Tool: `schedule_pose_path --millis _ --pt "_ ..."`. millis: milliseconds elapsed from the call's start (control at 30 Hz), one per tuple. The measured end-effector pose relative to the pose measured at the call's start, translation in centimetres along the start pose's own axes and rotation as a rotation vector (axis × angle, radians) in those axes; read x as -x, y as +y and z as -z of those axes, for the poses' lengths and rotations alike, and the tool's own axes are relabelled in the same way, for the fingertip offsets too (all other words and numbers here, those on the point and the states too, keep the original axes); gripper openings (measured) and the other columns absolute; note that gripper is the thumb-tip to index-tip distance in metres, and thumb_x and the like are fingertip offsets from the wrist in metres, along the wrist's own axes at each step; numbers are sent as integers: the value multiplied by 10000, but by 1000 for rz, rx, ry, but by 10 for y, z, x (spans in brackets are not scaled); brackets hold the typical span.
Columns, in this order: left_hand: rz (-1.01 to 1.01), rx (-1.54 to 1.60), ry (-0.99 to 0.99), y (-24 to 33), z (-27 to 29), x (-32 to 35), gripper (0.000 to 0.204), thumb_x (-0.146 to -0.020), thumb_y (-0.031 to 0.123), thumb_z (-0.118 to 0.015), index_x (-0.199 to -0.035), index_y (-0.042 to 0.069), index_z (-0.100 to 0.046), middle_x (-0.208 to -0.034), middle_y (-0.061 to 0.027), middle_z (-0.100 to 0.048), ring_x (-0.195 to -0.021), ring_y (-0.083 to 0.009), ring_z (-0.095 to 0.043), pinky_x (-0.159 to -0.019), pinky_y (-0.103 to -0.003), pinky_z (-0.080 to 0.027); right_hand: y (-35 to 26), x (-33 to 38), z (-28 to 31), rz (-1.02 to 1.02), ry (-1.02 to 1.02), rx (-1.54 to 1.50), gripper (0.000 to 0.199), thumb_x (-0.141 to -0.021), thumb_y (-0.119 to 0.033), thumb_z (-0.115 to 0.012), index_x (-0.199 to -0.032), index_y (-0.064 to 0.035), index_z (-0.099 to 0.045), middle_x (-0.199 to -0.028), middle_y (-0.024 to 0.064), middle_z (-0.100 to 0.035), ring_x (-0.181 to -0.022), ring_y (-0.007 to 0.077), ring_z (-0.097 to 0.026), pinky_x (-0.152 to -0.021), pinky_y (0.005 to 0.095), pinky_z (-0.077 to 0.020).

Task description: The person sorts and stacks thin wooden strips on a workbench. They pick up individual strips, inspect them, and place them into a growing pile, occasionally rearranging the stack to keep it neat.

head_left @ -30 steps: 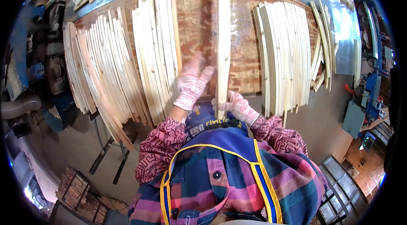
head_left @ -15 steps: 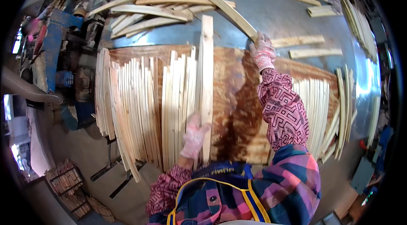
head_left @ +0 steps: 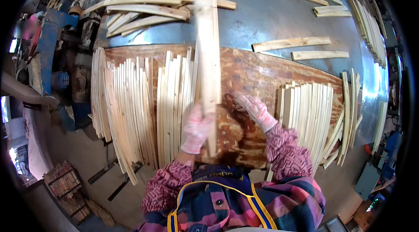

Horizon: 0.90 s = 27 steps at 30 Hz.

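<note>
Blotchy brown plywood [head_left: 244,70] lies before us. Our pink-and-white gloved left hand [head_left: 197,129] holds a long, pale wooden board [head_left: 207,57] over it; our gloved right hand [head_left: 253,109], loosely bent, looks empty. Held near one end, the board could swing and bump the thin, pale wooden sticks [head_left: 172,109].

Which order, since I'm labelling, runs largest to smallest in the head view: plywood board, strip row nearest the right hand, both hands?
Plywood board
Strip row
Left hand and right hand: too alike to rank

L hand [head_left: 197,132] grips blurred wood [head_left: 210,57] | R hand [head_left: 254,110] half-curled, nr it | slats [head_left: 307,116] L+R
</note>
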<state>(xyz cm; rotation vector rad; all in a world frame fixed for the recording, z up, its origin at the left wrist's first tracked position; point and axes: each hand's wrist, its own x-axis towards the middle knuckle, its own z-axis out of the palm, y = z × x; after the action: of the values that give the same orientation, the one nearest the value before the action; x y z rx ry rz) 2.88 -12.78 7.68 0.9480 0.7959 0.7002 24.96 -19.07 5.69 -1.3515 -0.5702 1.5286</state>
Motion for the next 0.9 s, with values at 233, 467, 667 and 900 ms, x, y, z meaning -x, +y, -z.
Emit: schedule_pose_path --millis 233,467,667,900 --pt "-220 -1303 -765 -32 -75 33 425 -965 410 -524 -1212 87 -648 -1256 -160 -632 -1214 -333 -568 -1053 -420 -444 -28 140 79 -39 817 306 664 -897 -128 -683 -1495 -77 -399 -1176 59 -641 -950 148 -626 -782 297 -544" --pt "-104 -1813 -63 -49 -9 -81 733 -934 483 -555 -1538 162 -293 -1568 -179 -314 -1398 -345 -381 -1111 -454 -361 -56 247 235 -434 1284 1199 770 -898 -265 -703 -1546 -115 -314 -1458 208 -491 -1386 304 -439 -1117 387 -385" --pt "233 -1727 99 -51 -30 -108 882 -846 505 -679 -1551 174 -265 -1454 -215 -408 -1296 -389 -468 -1034 -458 -426 -85 62 197 91 910 742 701 -906 -414 -658 -1448 -22 -450 -1345 212 -566 -1212 327 -568 -1011 396 -464" --pt "409 -1176 -279 -14 -35 -83 665 -792 188 -637 -1435 138 -475 -1193 -178 -661 -1109 -325 -632 -981 -412 -477 -84 -158 183 -488 1106 793 1044 -701 -536 -754 -1449 25 -289 -1346 298 -537 -1234 383 -561 -1028 446 -462"
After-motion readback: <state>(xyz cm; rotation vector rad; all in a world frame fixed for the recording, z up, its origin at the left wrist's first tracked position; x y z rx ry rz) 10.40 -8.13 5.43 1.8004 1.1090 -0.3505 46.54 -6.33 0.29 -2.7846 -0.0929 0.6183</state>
